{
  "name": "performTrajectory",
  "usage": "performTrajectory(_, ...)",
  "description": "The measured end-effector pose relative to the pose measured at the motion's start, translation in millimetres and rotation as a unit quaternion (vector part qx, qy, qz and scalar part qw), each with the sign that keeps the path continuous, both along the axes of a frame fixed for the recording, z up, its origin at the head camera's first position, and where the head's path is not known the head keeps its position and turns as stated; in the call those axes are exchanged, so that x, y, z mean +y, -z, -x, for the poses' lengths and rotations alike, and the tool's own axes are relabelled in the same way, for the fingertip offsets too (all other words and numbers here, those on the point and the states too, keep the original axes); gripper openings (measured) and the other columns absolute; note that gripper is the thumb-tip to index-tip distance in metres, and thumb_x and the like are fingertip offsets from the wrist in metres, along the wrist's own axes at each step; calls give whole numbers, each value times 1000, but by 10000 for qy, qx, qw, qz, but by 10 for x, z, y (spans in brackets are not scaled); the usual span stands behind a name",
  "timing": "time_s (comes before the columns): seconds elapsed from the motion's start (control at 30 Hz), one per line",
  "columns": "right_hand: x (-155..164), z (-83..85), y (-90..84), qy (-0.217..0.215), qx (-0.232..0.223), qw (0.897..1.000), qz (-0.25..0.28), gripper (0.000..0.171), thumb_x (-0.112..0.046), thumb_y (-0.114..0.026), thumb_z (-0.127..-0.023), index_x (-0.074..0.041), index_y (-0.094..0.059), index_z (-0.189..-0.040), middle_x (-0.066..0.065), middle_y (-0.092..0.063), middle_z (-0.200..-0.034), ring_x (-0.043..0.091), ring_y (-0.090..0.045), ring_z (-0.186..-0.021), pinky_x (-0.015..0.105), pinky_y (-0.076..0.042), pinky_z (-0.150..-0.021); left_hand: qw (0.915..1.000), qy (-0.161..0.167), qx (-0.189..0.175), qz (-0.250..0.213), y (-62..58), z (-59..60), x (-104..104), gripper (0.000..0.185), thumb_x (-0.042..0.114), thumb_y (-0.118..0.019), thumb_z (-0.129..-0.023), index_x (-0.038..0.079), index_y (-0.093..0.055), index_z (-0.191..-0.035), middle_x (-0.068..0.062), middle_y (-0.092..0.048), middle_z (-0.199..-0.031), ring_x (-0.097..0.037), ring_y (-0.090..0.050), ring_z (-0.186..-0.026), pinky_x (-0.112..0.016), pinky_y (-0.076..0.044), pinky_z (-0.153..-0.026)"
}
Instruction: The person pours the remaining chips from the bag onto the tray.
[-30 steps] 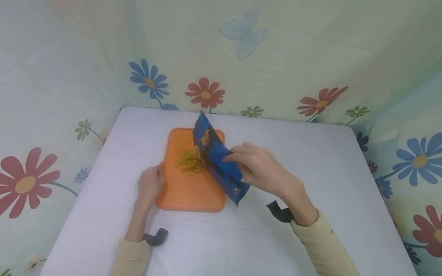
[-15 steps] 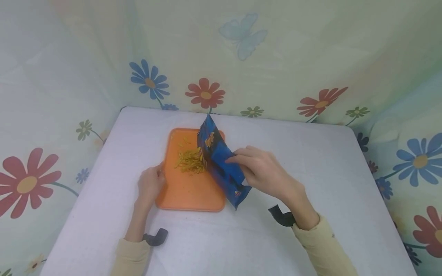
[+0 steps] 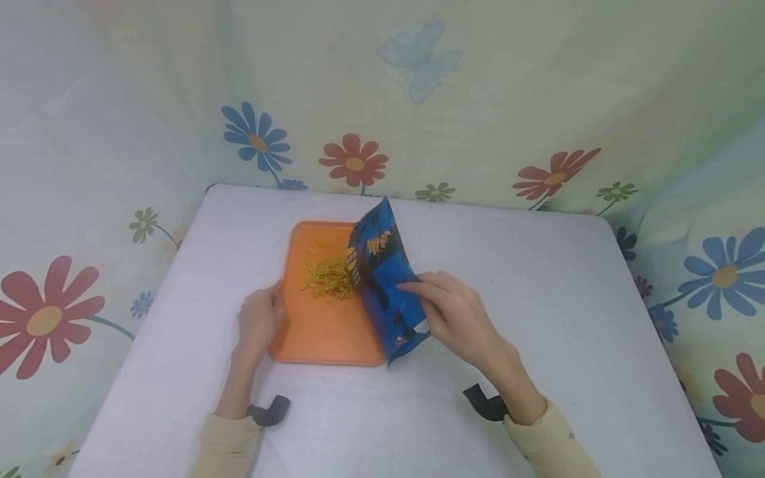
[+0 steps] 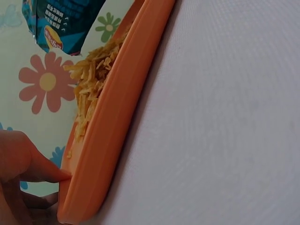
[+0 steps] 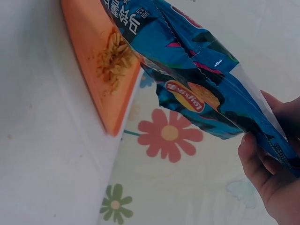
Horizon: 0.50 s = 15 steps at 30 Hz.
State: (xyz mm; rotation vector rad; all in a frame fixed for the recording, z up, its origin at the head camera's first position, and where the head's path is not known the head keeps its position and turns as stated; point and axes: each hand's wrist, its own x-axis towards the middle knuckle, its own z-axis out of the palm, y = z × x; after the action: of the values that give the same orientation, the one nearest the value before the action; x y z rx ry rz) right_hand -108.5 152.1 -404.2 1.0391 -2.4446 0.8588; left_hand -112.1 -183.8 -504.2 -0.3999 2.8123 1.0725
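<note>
On the white table (image 3: pixel 538 299), right hand (image 3: pixel 457 315) grips blue snack bag (image 3: pixel 382 279) tilted over orange tray (image 3: pixel 323 332) w/ fries pile (image 3: pixel 329 277), left hand (image 3: pixel 258 320) fingers curled on tray's left rim.

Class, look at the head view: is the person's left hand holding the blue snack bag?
No: the left hand grips the orange plastic tray's edge, while the right hand holds the blue snack bag.
</note>
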Motion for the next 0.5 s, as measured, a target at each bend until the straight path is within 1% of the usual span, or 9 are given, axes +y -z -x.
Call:
performTrajectory(0.13,25,-27,82,103,114,9998,133,28,13,-67,-87,-3,-78,-107,9,-75,-100,16,-64,-81,28,-56,-63,10000,4,-11,-25,38,-3,-9,47,9,-51,-103,-1,-49,-149,-10,-55,-73,-16,-48,-54,-26,-43,-50)
performTrajectory(0.3,88,-63,143,304,150,9993,145,28,13,-70,-84,-2,-78,-106,9,-74,-99,15,-62,-81,28,-56,-64,10000,-8,-16,-15,63,-4,-11,46,10,-50,-104,-1,-49,-149,-10,-55,-73,-17,-48,-54,-27,-43,-50)
performTrajectory(0.5,221,-125,156,616,159,9979,130,31,12,-74,-82,-2,-77,-110,11,-73,-104,16,-62,-84,19,-54,-64,9999,-19,-110,-10,42,9,-12,47,11,-49,-105,0,-48,-151,-10,-54,-73,-17,-48,-55,-27,-43,-51)
